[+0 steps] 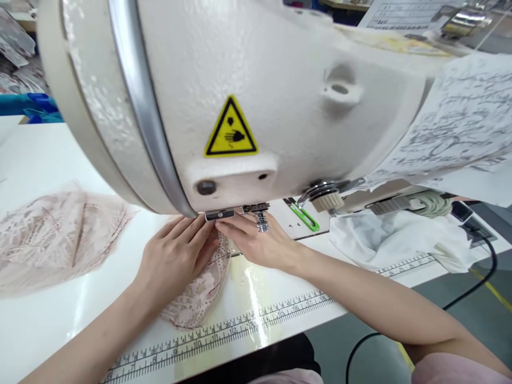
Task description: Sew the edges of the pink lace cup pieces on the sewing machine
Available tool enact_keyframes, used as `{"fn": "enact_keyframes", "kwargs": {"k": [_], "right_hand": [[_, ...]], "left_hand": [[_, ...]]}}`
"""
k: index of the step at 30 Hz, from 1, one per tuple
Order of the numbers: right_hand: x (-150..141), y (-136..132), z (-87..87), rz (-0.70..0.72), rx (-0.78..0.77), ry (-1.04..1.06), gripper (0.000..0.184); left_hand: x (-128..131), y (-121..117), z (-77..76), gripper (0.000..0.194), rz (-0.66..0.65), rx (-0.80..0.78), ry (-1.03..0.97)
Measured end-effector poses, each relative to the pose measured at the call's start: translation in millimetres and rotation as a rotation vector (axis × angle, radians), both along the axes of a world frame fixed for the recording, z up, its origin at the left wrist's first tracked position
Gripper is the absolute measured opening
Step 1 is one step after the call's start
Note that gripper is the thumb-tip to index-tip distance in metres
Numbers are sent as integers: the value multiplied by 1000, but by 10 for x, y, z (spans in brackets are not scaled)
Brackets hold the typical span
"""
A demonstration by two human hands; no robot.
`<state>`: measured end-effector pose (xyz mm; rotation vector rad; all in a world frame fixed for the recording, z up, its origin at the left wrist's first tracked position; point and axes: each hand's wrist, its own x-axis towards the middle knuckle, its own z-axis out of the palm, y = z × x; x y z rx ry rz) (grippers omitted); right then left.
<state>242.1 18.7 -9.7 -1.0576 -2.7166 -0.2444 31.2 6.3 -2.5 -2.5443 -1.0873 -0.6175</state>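
A pale pink lace piece (200,298) lies under the head of a white sewing machine (280,64). My left hand (172,253) rests over the lace, its fingers bent forward and the thumb side closed on the fabric. From the right, my right hand (266,242) reaches in, with thumb and fingers closed at the lace's edge close to the other hand. The machine head covers the needle area and some of my fingertips. On the left of the table spreads a second pink lace piece (64,234).
Green thread snips (304,216) lie behind my right wrist. A white cloth (396,237) and a coiled pale cord (430,204) sit at the right. A printed ruler strip (216,336) runs along the table's front edge. Handwritten paper (460,117) hangs on the machine.
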Motion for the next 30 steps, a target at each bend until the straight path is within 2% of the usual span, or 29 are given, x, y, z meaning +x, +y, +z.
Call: {"fn": "enact_keyframes", "kwargs": {"k": [6,9,14,16,18,20,22,24,26,30], "right_hand": [[0,26,-44,56,37,124,37],[21,51,-19,121,76,213,32],[100,69,9,359,7,310,30],[124,60,-2,451,-41,329,24],[131,46,-12,514,-90,322,18],[126,33,-12,555,-118,295,15],[118,26,-3,579,-120,266,16],[112,25,8,590,-120,259,17],[111,27,16,585,-139,268,18],[117,32,20,555,-212,302,15]], "left_hand": [[-16,-16,-20,34,6,-3,22],[-8,-35,30,30,-10,1,5],[4,-84,344,19,-46,-20,3],[-38,-151,479,13,-154,-42,39],[-122,-280,553,9,-315,-43,92],[-235,-467,547,10,-442,-22,163],[-345,-676,482,11,-464,-9,253],[-424,-861,398,9,-402,8,320],[-454,-992,328,15,-299,38,345],[-391,-1101,277,25,-194,14,294]]}}
